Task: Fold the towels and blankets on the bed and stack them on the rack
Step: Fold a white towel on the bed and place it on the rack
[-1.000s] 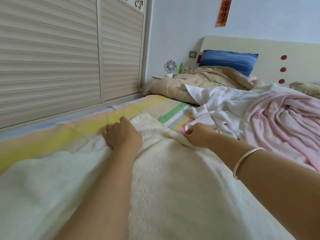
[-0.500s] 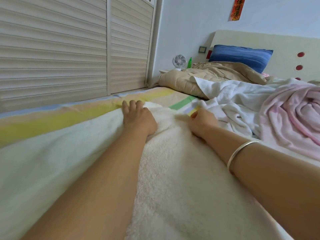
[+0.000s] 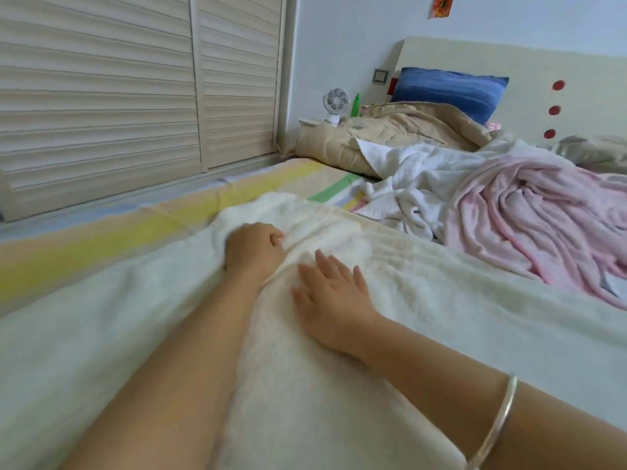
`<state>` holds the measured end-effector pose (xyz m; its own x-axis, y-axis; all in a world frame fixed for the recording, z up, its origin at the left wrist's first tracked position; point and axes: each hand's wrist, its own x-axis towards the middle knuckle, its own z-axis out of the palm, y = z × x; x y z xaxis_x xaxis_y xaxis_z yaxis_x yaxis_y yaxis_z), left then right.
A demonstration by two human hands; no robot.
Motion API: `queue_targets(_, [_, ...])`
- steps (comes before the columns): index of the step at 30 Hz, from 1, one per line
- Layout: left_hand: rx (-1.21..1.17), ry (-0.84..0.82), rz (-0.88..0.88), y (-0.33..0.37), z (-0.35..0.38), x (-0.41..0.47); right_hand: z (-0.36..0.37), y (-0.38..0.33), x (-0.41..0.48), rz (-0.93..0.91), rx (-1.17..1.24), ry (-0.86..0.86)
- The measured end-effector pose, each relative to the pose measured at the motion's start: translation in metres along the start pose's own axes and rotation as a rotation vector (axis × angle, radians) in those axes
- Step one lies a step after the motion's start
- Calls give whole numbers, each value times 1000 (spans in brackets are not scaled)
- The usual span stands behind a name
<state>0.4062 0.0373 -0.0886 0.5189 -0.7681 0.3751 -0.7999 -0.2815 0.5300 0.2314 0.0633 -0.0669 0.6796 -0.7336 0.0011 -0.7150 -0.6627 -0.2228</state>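
A cream fleece blanket (image 3: pixel 390 300) lies spread over the near part of the bed. My left hand (image 3: pixel 252 251) rests on it with fingers curled, pinching a ridge of the fabric near its far edge. Just to the right, my right hand (image 3: pixel 330 296) lies flat on the blanket with fingers spread. A crumpled white towel (image 3: pixel 417 174) and a rumpled pink blanket (image 3: pixel 529 215) sit farther back on the right. No rack is in view.
The bed has a striped pastel sheet (image 3: pixel 176 212). A beige quilt (image 3: pixel 407 130) and blue pillow (image 3: pixel 448 88) lie by the headboard. A small white fan (image 3: pixel 336 103) and green bottle (image 3: pixel 355 105) stand on the bedside table. Louvred closet doors (image 3: pixel 135 89) line the left side.
My right hand let go of the blanket's edge, opened and moved back toward me to lie flat. My left hand curled its fingers onto the fabric and drew back slightly.
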Motion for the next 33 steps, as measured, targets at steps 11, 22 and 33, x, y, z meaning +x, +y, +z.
queue_targets(11, [467,-66,-428,-75,-191,-194,5,-95,-192,-56,78,-90])
queue_targets(22, [330,96,-835,-63,-252,-282,-13,-104,-330,75,184,-71])
queue_targets(33, [-208,275,-804,11,-250,-306,-31,-100,-377,132,620,107])
